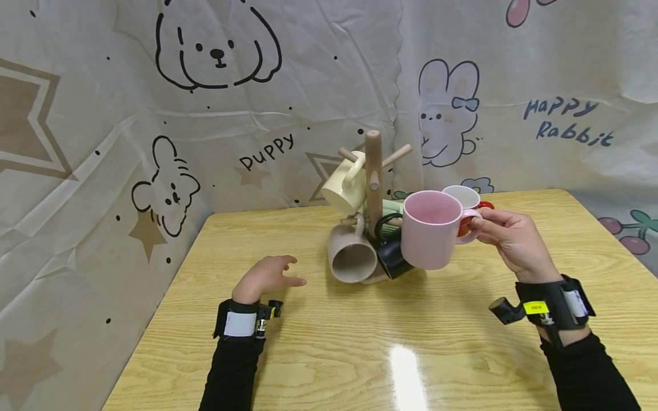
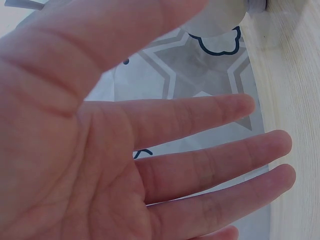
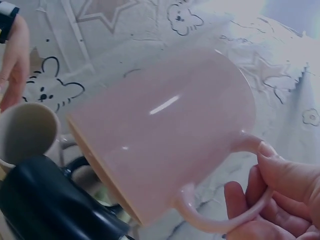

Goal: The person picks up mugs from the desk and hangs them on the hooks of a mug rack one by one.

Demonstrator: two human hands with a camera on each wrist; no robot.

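A pink mug (image 1: 430, 237) is held upright by its handle, pinched between the thumb and fingers of my right hand (image 1: 516, 240). In the head view it overlaps the right side of a wooden mug rack (image 1: 374, 154). My left hand (image 1: 264, 278) hovers over the table left of the rack, fingers extended and holding nothing. On the rack hang a cream mug (image 1: 345, 185) at upper left, a grey-beige mug (image 1: 352, 254) lower down, and a black mug (image 1: 393, 254) close behind the pink one. In the right wrist view the pink mug (image 3: 165, 135) fills the middle.
Behind the pink mug, a white mug (image 1: 462, 197) and something red (image 1: 485, 205) show in part. A green ribbed mug (image 1: 388, 211) is partly hidden by the rack post. The wooden table (image 1: 319, 354) meets a printed cloth backdrop (image 1: 308, 68) at its back and left.
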